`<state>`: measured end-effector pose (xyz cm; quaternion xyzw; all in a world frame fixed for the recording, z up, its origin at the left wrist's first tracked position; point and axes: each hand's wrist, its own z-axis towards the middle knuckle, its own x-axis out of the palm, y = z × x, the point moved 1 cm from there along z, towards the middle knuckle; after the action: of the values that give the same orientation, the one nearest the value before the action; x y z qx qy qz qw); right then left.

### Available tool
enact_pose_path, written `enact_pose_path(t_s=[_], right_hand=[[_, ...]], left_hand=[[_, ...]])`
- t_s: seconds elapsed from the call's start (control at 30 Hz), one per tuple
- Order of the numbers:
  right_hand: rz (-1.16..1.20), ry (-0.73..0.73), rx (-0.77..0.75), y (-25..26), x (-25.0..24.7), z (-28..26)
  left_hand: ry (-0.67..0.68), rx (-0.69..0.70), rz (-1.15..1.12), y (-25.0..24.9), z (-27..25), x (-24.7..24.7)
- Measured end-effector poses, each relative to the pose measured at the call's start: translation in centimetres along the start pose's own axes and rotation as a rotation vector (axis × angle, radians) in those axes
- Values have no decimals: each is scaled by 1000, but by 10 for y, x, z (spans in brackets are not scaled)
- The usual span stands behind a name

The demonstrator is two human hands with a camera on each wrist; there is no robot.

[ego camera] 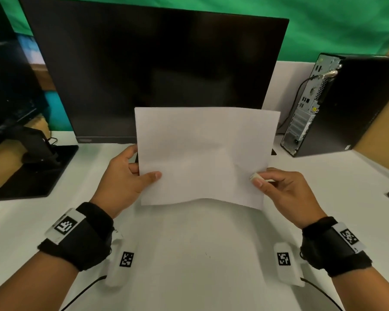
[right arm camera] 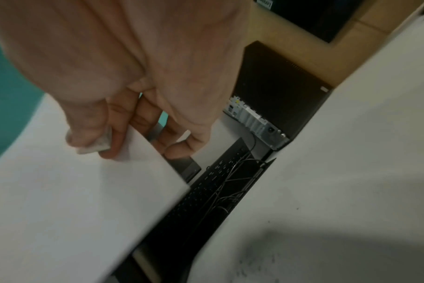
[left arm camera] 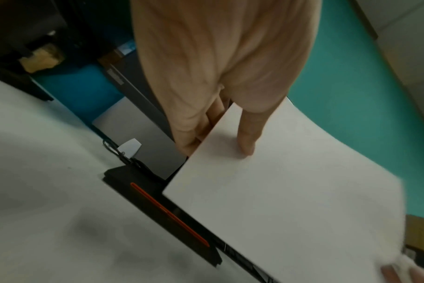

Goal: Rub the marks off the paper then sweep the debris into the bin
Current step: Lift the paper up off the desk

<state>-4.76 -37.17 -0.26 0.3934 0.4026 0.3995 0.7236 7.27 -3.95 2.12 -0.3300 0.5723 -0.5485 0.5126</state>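
A white sheet of paper [ego camera: 202, 153] is held up off the white desk [ego camera: 189, 243], tilted toward me, in front of the monitor. My left hand [ego camera: 130, 178] pinches its left edge, thumb on the front and fingers behind, as the left wrist view shows on the paper [left arm camera: 278, 191]. My right hand [ego camera: 276, 187] pinches the right edge together with a small white eraser [ego camera: 255, 176], pressed under the thumb against the paper [right arm camera: 61, 201]; the eraser [right arm camera: 97, 145] looks grubby. Dark eraser crumbs [right arm camera: 254, 264] lie on the desk. No marks show on the paper.
A large dark monitor [ego camera: 157, 75] stands right behind the paper, its base [left arm camera: 162, 214] with an orange stripe below. A desktop tower [ego camera: 337, 104] sits at the right, a second monitor stand [ego camera: 36, 162] at the left. No bin is in view.
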Motion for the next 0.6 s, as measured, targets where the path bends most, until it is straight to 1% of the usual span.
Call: enact_pose_path(t_s=[0.1, 0.2, 0.3, 0.37, 0.53, 0.6], right_hand=[[11, -32, 7, 3, 0, 0], [25, -34, 17, 7, 4, 5], [39, -20, 15, 19, 23, 14], [7, 32, 9, 32, 45, 23], [-118, 275, 17, 61, 116, 46], [-239, 289, -47, 65, 146, 52]], left_hand=[[-7, -18, 3, -2, -3, -3], [-22, -47, -15, 1, -6, -11], [-75, -87, -62, 3, -11, -22], [-148, -129, -119, 8, -15, -36], [-411, -226, -219, 35, -37, -89], [-521, -293, -270, 48, -51, -107]])
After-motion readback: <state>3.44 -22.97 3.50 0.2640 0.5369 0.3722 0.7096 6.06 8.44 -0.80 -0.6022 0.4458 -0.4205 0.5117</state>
